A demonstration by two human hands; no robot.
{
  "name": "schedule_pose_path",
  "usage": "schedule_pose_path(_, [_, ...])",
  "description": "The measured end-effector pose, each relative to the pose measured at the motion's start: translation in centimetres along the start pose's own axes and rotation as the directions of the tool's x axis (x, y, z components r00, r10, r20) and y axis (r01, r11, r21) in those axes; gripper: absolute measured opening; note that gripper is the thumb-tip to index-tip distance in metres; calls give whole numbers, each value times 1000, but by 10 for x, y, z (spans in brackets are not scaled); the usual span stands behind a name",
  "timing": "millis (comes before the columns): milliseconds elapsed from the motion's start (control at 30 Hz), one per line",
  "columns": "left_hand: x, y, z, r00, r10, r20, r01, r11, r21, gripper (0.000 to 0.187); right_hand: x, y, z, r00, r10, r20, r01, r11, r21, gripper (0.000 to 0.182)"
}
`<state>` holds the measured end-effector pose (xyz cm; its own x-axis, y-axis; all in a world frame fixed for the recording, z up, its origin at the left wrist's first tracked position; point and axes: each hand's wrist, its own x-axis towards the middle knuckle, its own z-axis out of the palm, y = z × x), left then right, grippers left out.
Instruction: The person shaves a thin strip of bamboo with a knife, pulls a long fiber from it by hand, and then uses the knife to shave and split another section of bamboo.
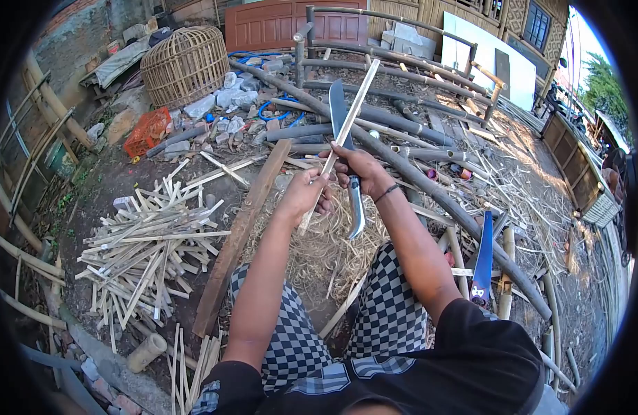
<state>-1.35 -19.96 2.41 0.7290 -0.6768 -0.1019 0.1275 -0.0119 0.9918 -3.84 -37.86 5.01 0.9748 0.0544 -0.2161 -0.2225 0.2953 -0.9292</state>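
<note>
A pale bamboo strip (353, 111) slants upward across the middle of the view. My left hand (306, 196) is closed round its lower part. My right hand (357, 168) holds a machete (339, 111) whose dark blade points up and whose handle end sticks out below the hand. The fingers of that hand also touch the strip, which crosses in front of the blade. Beneath both hands, curly shavings (312, 256) cover the ground between my knees. To the left lies a heap of cut bamboo strips (146, 249), with a brown plank (243, 235) between it and my legs.
A blue-bladed saw (484, 259) stands at the right beside a long dark pole (443, 197). Behind are a woven bamboo cage (185, 67), an orange crate (147, 131), rubble and a bamboo frame (402, 52). A short bamboo piece (147, 352) lies at the lower left.
</note>
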Motion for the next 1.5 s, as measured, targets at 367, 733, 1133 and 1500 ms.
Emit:
schedule_pose_path(367, [-1, -2, -12, 996, 89, 16, -83, 970, -230, 27, 4, 1, -11, 975, -54, -217, 102, 971, 214, 40])
schedule_pose_path(733, [-5, 0, -16, 991, 132, 39, -107, 915, -389, 35, 9, 4, -17, 987, -60, -147, 83, 985, 153, 39])
schedule_pose_path(1133, [-8, 1, -15, 990, 124, 73, -91, 933, -347, 35, 6, 1, -8, 987, -73, -143, 91, 989, 120, 40])
schedule_pose_path(1500, [-10, -1, -9, 992, 103, 68, -81, 960, -267, 35, -1, -1, -2, 980, -109, -166, 124, 989, 85, 44])
